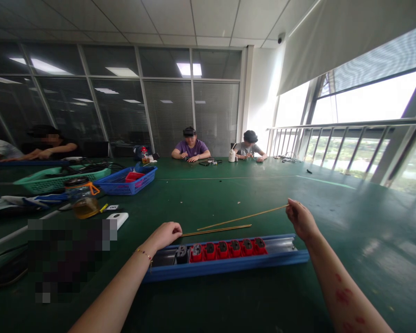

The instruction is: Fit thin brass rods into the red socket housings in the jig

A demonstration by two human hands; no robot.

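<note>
My right hand [301, 218] is closed in a pinch on one end of a thin brass-coloured rod [242, 216]. That rod slants down to the left, its other end low over the table. My left hand [164, 233] has its fingers curled together at the left end of more thin brass-coloured strips [217, 230]; their exact number is unclear. Just nearer to me lies a long blue channel [229, 268] with a silver metal inside. A row of red socket modules [223, 250] sits in it, with a black module [181, 254] at the left end, close to my left wrist.
On the left stand a blue basket [128, 185] with a red box in it, a green basket [60, 178] with cables, and a jar of amber liquid [85, 203]. A white device [119, 219] lies nearby. Two people [190, 148] sit across the green table; others sit far left.
</note>
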